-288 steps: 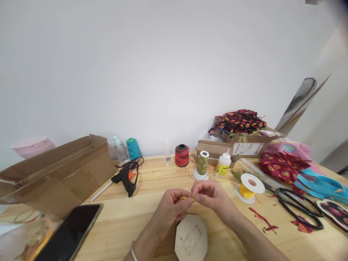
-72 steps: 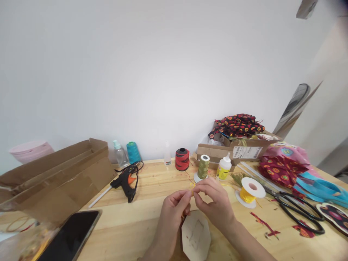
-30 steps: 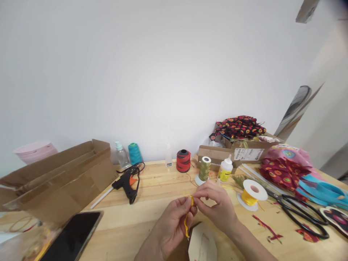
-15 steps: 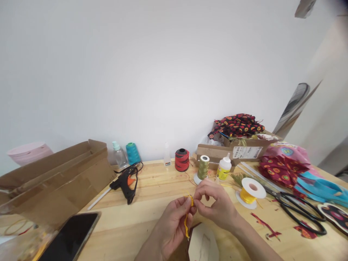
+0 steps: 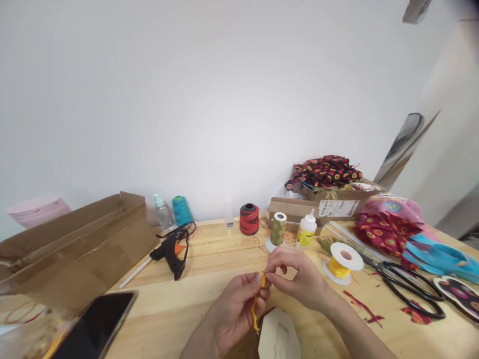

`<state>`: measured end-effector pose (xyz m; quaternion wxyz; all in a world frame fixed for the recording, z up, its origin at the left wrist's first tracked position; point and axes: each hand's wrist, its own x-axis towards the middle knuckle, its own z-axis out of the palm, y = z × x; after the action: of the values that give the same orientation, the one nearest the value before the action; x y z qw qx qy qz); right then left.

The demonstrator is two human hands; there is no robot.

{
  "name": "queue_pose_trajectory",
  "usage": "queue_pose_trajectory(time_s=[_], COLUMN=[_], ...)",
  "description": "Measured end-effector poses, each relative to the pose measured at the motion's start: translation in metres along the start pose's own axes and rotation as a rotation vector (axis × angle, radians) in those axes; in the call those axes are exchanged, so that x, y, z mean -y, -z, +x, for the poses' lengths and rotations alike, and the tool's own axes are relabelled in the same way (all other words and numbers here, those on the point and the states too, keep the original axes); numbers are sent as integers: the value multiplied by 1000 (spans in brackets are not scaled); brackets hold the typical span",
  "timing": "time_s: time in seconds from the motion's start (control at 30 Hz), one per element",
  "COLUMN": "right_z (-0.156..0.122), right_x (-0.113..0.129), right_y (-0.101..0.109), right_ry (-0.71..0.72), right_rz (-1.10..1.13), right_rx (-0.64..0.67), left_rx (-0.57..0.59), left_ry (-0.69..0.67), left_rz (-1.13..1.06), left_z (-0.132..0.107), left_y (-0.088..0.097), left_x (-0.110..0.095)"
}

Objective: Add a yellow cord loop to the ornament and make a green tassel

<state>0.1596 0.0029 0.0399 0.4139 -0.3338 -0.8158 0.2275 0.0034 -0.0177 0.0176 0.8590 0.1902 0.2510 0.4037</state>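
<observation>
My left hand (image 5: 235, 310) and my right hand (image 5: 299, 279) meet above the wooden table (image 5: 209, 264), both pinching a short piece of yellow cord (image 5: 257, 304). The cord's top is nipped between the fingertips of both hands, and its tail hangs down past my left palm. Just below the hands a pale octagonal card piece (image 5: 279, 339) stands tilted, with its brown side toward my left wrist. A white spool of the same yellow cord (image 5: 340, 257) lies to the right of my right hand.
Behind the hands stand an olive thread spool (image 5: 277, 229), a glue bottle (image 5: 307, 228) and a red spool (image 5: 249, 219). A black glue gun (image 5: 172, 248), an open cardboard box (image 5: 75, 244) and a phone (image 5: 93, 326) lie left. Black scissors (image 5: 407, 289) and patterned fabric (image 5: 385, 227) lie right.
Since the oldest frame the card piece has been tipped up from lying flat, and the yellow cord's tail now hangs down. Over the last second both hands barely shift.
</observation>
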Motion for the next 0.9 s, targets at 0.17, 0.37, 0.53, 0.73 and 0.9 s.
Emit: queue_pose_trajectory(time_s=[0.17,0.37,0.53,0.73,0.9], right_z=[1,-1,-4,-7,-4], right_x=[-5,-10,-10,-7,-3], right_y=[0,1,-1,2,1], right_ry=[52,196,103,-113,-243], right_rz=[-14,-139,-120,64,224], right_rx=[8,43,81,225,260], left_rx=[-24,-113,-125,-33,19], left_ry=[-12,-43,-33,71,120], left_rz=[56,212,232,129,-17], left_z=[0,-1,-1,1,0], left_y=[1,-1,-2,2,1], left_x=[0,-1,0,1,0])
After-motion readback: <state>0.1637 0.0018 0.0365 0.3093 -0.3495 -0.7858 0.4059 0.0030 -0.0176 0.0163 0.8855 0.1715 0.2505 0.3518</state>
